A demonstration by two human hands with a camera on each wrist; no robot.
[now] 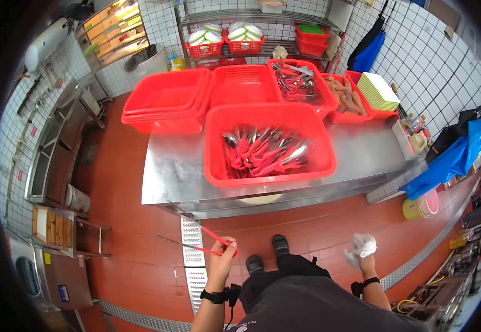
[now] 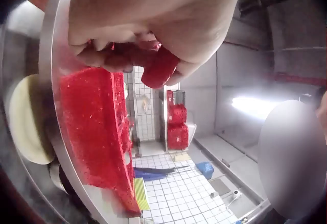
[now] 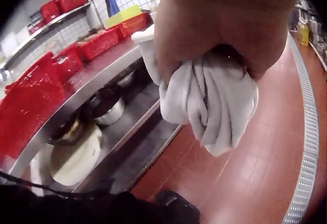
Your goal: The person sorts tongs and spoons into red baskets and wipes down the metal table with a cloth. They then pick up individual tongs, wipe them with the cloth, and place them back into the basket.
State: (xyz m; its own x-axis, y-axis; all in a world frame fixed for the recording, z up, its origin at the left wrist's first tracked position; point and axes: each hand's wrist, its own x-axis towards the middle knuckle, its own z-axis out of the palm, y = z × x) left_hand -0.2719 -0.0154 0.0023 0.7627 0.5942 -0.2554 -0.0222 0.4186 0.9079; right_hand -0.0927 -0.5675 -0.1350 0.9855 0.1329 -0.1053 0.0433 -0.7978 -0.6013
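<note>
In the head view my left hand (image 1: 220,269) grips red-handled metal tongs (image 1: 210,250) in front of the steel table. The two arms of the tongs stand spread apart, tips pointing left. A red handle end (image 2: 161,68) pokes out of the curled fingers in the left wrist view. My right hand (image 1: 368,266), low on the right, clutches a bunched white cloth (image 3: 209,106) whose folds hang down below the fingers. On the table a large red tub (image 1: 271,113) holds a heap of similar red-handled tongs (image 1: 262,152).
Behind the tub, on the steel table (image 1: 168,166), stand stacked red tubs (image 1: 165,91), a red basket (image 1: 246,83) and another tub of metal utensils (image 1: 296,80). Green-edged trays (image 1: 376,91) sit at the right. A grated drain (image 1: 196,282) crosses the red floor.
</note>
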